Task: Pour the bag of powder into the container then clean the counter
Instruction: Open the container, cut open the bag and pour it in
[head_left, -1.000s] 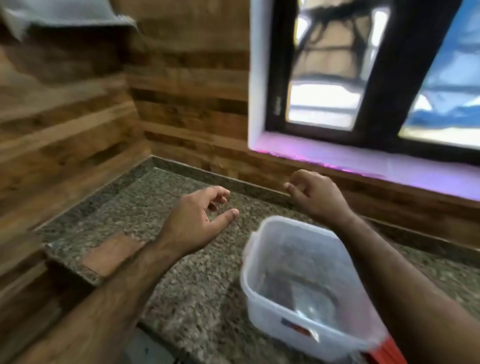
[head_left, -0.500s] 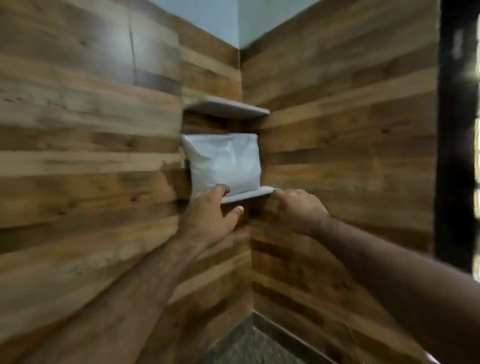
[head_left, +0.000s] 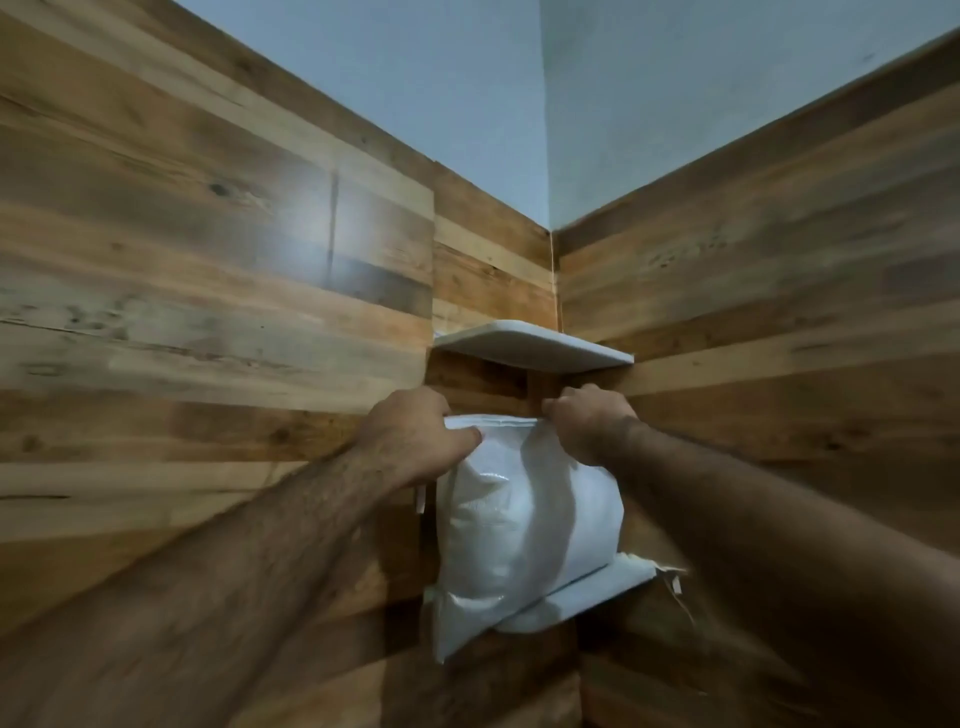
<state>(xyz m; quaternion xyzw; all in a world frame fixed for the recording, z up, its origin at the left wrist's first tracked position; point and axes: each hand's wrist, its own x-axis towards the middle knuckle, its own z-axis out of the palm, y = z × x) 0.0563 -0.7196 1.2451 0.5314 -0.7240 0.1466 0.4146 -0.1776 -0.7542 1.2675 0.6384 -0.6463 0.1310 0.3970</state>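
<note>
Step in hand: fetching the bag of powder (head_left: 524, 519) from the lower corner shelf (head_left: 587, 590), well before any pouring

Left hand (head_left: 415, 441) and right hand (head_left: 589, 426) each have a closed grip on a top corner of the bag, fingers pinching the sealed upper edge. The bag stands upright in the corner of the wood-panelled walls (head_left: 208, 312); its right part sits on the shelf, its lower left corner hangs past the shelf's front edge. An upper shelf (head_left: 530, 348) sits just above the hands.

Contents: the bag is white, full and bulging, top edge apparently still closed; no powder visible outside it. The container and the desk are out of view.

Next move, as judged: lift the bag clear without striking the upper shelf, support its weight, carry it down upright to the container. Risk: heavy bag held only by its top edge may slip or tear
</note>
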